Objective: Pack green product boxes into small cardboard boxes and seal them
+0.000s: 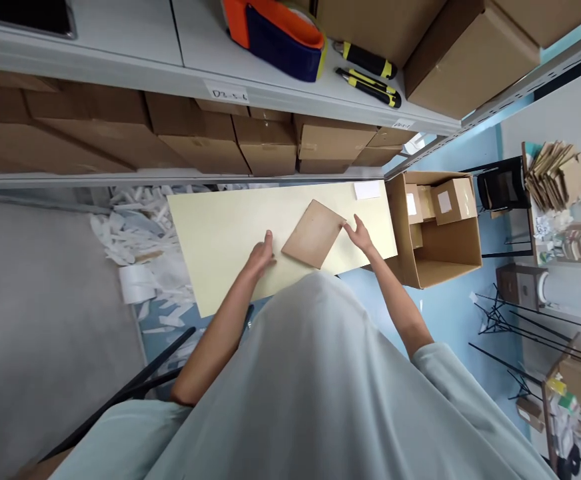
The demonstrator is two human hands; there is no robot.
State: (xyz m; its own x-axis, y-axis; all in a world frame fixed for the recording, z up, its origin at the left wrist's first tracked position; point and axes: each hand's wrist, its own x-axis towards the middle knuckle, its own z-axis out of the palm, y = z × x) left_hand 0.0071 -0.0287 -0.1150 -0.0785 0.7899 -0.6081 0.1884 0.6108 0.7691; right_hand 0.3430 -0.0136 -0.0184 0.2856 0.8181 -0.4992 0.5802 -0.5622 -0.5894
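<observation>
Presently: 1 cardboard piece (314,235), corner pinched in right hand's (359,236) grip; left hand's (261,256) grip loose; best steadied both sides.

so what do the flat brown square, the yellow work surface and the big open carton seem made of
Flat brown square: probably matte cardboard, from its dull tan face. Yellow work surface: perhaps laminate or painted board, smooth, judging by its even colour. Open carton: likely matte cardboard, from its dull brown walls and thin edges.
</observation>
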